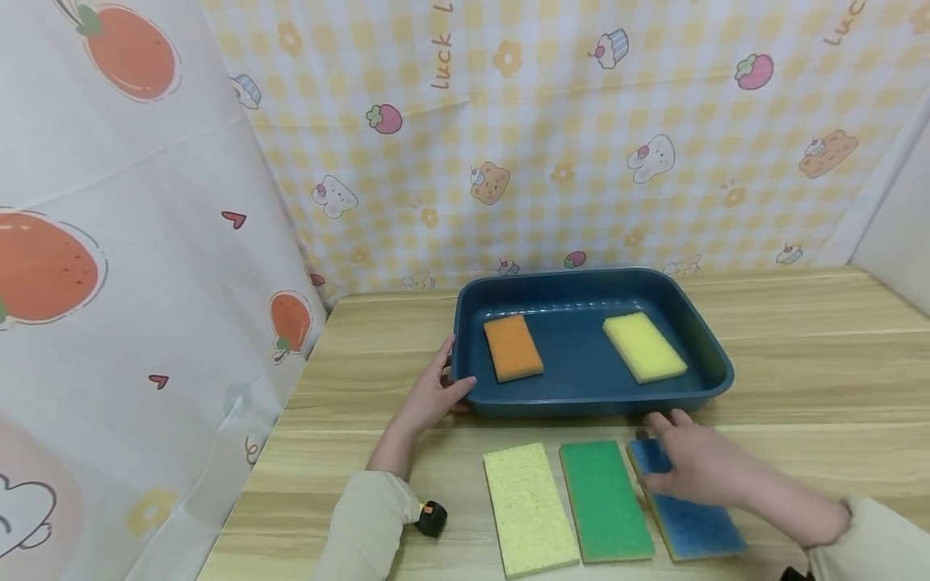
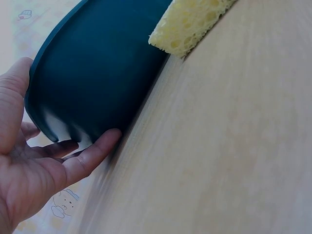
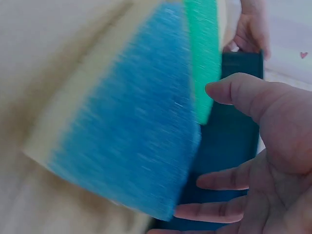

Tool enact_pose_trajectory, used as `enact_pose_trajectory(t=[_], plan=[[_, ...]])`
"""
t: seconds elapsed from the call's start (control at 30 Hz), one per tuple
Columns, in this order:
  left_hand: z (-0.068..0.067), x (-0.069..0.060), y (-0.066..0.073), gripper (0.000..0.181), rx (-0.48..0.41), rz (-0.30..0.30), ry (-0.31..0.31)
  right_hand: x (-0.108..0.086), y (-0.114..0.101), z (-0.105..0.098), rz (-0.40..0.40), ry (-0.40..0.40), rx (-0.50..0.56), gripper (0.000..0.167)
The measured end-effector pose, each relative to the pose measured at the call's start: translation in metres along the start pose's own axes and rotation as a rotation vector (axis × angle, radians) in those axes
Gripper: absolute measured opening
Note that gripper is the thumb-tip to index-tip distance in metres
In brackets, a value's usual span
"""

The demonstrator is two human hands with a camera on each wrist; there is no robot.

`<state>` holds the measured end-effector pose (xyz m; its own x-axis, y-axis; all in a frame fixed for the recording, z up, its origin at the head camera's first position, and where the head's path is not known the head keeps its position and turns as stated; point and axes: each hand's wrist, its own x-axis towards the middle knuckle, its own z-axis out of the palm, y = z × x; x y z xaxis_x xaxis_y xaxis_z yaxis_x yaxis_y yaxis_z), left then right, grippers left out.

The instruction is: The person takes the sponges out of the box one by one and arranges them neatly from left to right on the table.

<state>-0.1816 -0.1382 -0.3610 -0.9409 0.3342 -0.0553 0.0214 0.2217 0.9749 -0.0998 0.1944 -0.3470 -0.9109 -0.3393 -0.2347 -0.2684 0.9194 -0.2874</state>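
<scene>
My left hand [image 1: 430, 395] holds the left end of a dark blue baking pan [image 1: 581, 401], thumb at the rim and fingers along the outer wall. In the left wrist view the fingers [image 2: 100, 153] lie low against that wall. Inside the pan are an orange sponge [image 1: 513, 349] on the left and a yellow sponge [image 1: 644, 347] on the right. My right hand [image 1: 701, 460] hovers over the blue sponge [image 1: 701, 524], fingers spread with nothing between them. In the right wrist view the blue sponge [image 3: 131, 117] lies beside the thumb and fingers.
In front of the pan, a pale yellow sponge [image 1: 530, 512] and a green sponge [image 1: 606, 502] lie in a row left of the blue one. A patterned cloth [image 1: 552, 161] hangs behind the wooden table [image 1: 814, 363], and another cloth [image 1: 182, 282] hangs on the left.
</scene>
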Motion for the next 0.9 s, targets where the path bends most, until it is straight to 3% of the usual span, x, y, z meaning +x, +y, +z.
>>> enact_pose_trajectory(t=[0.1,0.23,0.53,0.63,0.73,0.9], plan=[[-0.001,0.000,0.001,0.076,0.003,-0.003,0.001,0.000,-0.002,-0.015,-0.031,0.040,-0.032,0.067],[-0.003,0.001,0.002,0.076,0.005,-0.001,0.001,0.004,-0.008,-0.038,-0.056,0.110,-0.059,0.035],[-0.004,-0.002,0.003,0.076,0.012,-0.002,0.011,0.049,-0.001,-0.088,-0.078,0.078,-0.021,0.034],[-0.003,-0.003,0.003,0.075,0.014,0.001,0.004,0.069,0.008,-0.095,-0.035,0.023,0.048,0.036],[-0.002,-0.003,0.002,0.075,0.017,-0.004,-0.005,0.088,0.017,-0.100,0.058,-0.028,0.119,0.040],[0.000,-0.002,0.003,0.075,0.019,0.005,-0.014,0.113,0.030,-0.107,0.162,-0.044,0.158,0.044]])
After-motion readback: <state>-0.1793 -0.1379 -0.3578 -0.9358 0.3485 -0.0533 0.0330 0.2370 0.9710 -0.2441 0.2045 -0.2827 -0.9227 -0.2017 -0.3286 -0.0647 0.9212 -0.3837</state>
